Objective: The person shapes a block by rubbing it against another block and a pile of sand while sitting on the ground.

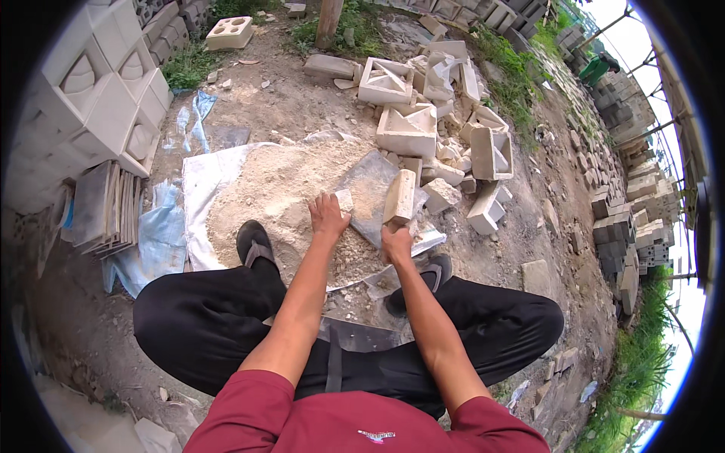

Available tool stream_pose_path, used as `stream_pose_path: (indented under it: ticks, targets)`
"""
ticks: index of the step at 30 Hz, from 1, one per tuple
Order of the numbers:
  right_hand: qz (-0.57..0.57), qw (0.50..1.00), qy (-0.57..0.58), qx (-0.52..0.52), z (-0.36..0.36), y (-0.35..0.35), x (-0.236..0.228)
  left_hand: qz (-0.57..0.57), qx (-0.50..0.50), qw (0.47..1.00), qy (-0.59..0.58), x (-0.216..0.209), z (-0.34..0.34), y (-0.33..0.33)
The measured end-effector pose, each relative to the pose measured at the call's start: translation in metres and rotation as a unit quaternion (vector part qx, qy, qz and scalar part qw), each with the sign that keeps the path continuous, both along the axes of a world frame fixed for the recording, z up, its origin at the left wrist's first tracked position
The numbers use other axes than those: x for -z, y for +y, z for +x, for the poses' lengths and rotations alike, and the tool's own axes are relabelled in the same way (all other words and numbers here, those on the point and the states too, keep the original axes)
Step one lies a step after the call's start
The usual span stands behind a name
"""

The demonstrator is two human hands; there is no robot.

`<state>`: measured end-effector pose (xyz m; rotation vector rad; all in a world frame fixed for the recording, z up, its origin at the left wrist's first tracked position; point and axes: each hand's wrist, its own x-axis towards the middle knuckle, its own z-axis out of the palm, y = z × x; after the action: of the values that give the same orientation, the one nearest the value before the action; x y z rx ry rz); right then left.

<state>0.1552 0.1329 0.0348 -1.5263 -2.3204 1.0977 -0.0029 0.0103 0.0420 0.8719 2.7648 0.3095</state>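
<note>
Concrete block fragment (400, 198) stands upright, clasped at its lower end by the right hand (396, 243), its long top free above the fist like a hammer, while the left hand (328, 215) pins a small chunk (345, 199) on the grey slab (370, 192) beside it.

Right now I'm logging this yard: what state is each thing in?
Left hand: gripping a small pale block fragment.
Right hand: holding a long pale concrete piece upright.
Grey flat slab: lying under both, dusted with sand.
Sand heap: spread on white sheet.
Hollow decorative concrete blocks: tumbled, some broken.
</note>
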Motion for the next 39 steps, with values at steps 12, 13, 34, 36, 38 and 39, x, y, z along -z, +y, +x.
stream_pose_path:
  ticks: [12, 13, 34, 36, 38, 39]
  targets:
    - [-0.011, 0.987, 0.045, -0.155, -0.038, 0.007, -0.055, 0.041, -0.038, 0.998, -0.016, -0.001, 0.008, -0.002]
    - [0.000, 0.988, 0.081, -0.134, -0.037, 0.007, -0.059, 0.043, -0.042, 0.998, -0.021, -0.001, 0.008, -0.001]
    - [0.042, 0.997, 0.033, -0.055, -0.031, -0.023, -0.018, 0.033, -0.028, 0.999, 0.007, 0.000, 0.003, 0.011]
    - [0.014, 0.997, -0.005, -0.070, -0.034, -0.006, -0.019, 0.034, -0.028, 0.999, 0.005, -0.004, -0.002, 0.009]
    - [-0.009, 0.995, -0.008, -0.099, -0.042, -0.007, -0.033, 0.025, -0.033, 0.999, -0.009, 0.001, 0.001, -0.010]
    - [-0.006, 0.996, 0.012, -0.088, -0.046, -0.010, -0.038, 0.028, -0.034, 0.999, -0.014, 0.000, -0.001, -0.012]
